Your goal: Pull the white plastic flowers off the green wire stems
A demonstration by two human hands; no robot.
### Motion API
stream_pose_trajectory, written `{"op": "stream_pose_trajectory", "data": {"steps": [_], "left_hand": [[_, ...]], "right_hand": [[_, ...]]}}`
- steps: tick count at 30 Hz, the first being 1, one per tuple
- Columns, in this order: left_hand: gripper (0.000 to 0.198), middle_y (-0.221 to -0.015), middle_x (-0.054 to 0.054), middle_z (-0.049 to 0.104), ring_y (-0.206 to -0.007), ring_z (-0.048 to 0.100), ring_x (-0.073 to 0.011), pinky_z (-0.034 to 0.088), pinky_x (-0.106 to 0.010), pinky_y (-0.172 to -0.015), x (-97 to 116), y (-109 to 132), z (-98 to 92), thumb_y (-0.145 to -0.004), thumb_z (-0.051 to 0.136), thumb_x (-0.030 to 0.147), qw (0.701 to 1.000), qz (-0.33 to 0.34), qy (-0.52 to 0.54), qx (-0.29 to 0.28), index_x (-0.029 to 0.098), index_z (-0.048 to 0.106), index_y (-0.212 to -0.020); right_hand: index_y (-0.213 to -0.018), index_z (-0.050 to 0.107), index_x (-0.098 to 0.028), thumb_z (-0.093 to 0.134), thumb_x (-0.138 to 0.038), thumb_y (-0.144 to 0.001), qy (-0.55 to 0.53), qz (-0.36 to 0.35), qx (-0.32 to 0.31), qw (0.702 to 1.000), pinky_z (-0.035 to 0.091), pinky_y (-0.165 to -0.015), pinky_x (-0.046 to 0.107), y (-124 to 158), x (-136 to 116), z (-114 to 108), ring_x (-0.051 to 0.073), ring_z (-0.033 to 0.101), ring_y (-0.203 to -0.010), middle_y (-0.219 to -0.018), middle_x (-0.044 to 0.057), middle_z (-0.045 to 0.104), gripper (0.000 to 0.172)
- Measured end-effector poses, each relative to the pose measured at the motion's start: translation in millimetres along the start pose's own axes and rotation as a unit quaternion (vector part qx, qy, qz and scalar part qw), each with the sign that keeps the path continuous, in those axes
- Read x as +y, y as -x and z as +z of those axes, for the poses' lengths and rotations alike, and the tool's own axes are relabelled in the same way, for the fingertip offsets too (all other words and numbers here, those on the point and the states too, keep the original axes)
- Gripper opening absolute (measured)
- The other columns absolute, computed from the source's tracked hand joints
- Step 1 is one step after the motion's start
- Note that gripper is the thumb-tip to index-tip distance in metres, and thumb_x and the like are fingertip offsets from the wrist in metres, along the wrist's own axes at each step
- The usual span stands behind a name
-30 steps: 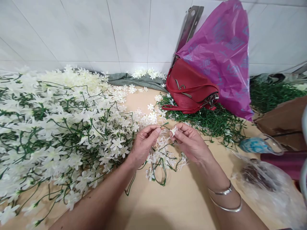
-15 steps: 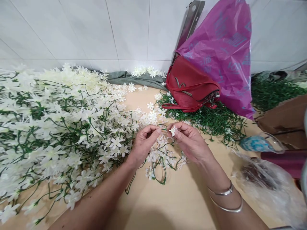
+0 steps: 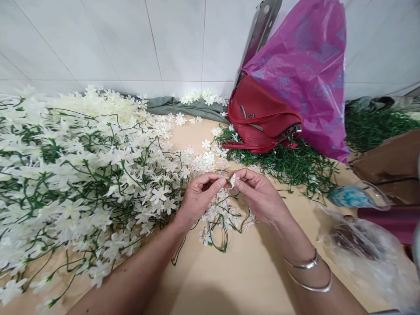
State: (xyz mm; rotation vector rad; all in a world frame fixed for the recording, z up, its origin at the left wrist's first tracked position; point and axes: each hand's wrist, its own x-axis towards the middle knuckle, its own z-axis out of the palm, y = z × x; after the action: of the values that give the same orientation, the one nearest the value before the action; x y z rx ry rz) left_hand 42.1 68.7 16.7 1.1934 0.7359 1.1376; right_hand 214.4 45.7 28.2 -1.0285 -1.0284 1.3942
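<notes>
A small white artificial flower [image 3: 233, 180] sits between my two hands above the table. My right hand [image 3: 262, 195] pinches its petals between thumb and fingertips. My left hand [image 3: 199, 195] pinches the green stem [image 3: 227, 180] just below the bloom, and its fingertips almost meet those of the right. Under and around the hands lie loose white flowers with green wire stems [image 3: 219, 236] and thin white stamens. To the left spreads a large heap of white artificial flowers on green stems [image 3: 98, 162], reaching up against my left forearm.
Behind the hands, a red handbag [image 3: 262, 116] rests on a pile of green stems [image 3: 288, 170]. A purple plastic bag [image 3: 315, 78] leans on the tiled wall. At right are a blue-patterned item [image 3: 349, 197], a clear plastic bag [image 3: 370, 258] and brown cardboard [image 3: 393, 162].
My left hand has moved slightly right, closing the gap to my right hand. The white flower now sits against the left fingertips on its green stem.
</notes>
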Motion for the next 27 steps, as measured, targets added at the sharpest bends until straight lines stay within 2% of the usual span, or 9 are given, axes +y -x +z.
{"op": "stream_pose_trajectory", "data": {"steps": [2,7,11,17,27], "left_hand": [[0.021,-0.089,-0.004,0.078,-0.086,0.069,-0.0168,0.054,-0.030,-0.087,-1.1,0.3,-1.0,-0.087,0.077,0.039,1.000,0.006,-0.010,0.001,0.019,0.078,-0.087],[0.024,-0.074,-0.001,0.071,-0.063,0.057,-0.0114,0.050,-0.024,-0.065,0.7,1.5,-2.2,-0.088,0.076,0.041,0.999,-0.006,-0.044,0.010,0.018,0.076,-0.082],[0.025,-0.069,0.001,0.067,-0.064,0.060,-0.0121,0.054,-0.025,-0.068,1.1,2.5,-0.6,-0.089,0.075,0.042,0.999,-0.025,-0.020,0.020,0.018,0.074,-0.083],[0.031,-0.073,-0.001,0.070,-0.071,0.067,-0.0148,0.057,-0.027,-0.073,-2.1,2.0,-0.9,-0.087,0.076,0.048,0.999,-0.021,-0.024,0.023,0.017,0.073,-0.083],[0.032,-0.073,-0.001,0.071,-0.070,0.069,-0.0143,0.057,-0.026,-0.072,-6.4,0.6,-1.3,-0.087,0.076,0.048,0.999,-0.036,-0.007,0.016,0.016,0.071,-0.084]], "right_hand": [[-0.080,0.076,-0.024,0.091,-0.044,-0.074,0.002,-0.003,0.012,1.000,0.047,-0.073,0.029,-0.5,1.2,0.1,0.015,0.058,-0.074,-0.078,0.000,0.067,0.026],[-0.077,0.075,-0.023,0.092,-0.047,-0.071,0.015,-0.012,0.039,0.999,0.045,-0.068,0.027,-1.7,5.3,2.5,0.014,0.057,-0.075,-0.088,0.001,0.069,0.030],[-0.078,0.073,-0.023,0.091,-0.049,-0.072,0.039,-0.029,0.061,0.997,0.044,-0.065,0.027,-1.1,8.9,8.6,0.014,0.056,-0.073,-0.087,0.001,0.069,0.032],[-0.080,0.072,-0.022,0.089,-0.052,-0.074,0.082,-0.021,0.062,0.994,0.042,-0.061,0.027,0.2,8.7,11.4,0.015,0.055,-0.068,-0.076,0.001,0.068,0.035],[-0.077,0.069,-0.023,0.092,-0.050,-0.070,0.024,-0.006,0.069,0.997,0.047,-0.062,0.029,-3.8,11.0,15.0,0.015,0.058,-0.063,-0.069,-0.001,0.068,0.036]]}}
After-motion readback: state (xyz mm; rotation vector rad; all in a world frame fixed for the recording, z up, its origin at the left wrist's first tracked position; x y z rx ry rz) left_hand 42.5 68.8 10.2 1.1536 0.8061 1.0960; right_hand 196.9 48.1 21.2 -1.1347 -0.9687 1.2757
